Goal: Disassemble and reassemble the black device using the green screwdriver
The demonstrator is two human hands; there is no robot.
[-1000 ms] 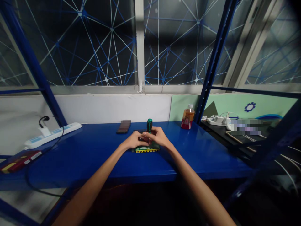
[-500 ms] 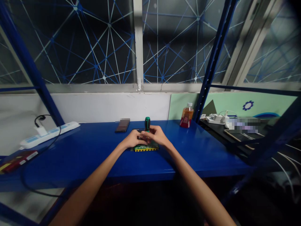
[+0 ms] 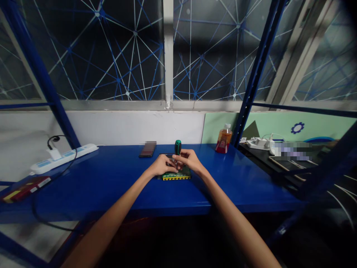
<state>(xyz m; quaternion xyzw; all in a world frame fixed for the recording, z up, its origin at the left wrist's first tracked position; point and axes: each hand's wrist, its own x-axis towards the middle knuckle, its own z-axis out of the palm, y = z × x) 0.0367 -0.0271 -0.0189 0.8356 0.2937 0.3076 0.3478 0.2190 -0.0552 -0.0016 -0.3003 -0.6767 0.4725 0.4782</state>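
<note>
Two jobs: pinching the upright screwdriver (image 3: 177, 147) low between the fingers of the right hand (image 3: 192, 160), turn slowly, pressing straight down; steady the board (image 3: 184, 173) on the table (image 3: 237, 186) with the left hand (image 3: 160, 165), impossible to tell whether pinching.

Beneath the left hand (image 3: 160, 165) spreads a glossy blue tabletop (image 3: 117, 171); well to its left slants a blue metal upright (image 3: 39, 69). Beyond both hands stands a white wall (image 3: 139, 126), with a pale green panel (image 3: 213, 128) farther right. Higher, above the hands, dark windows (image 3: 111, 48) bear white and blue lines, parted by a pale frame (image 3: 168, 56). The light is dim.
</note>
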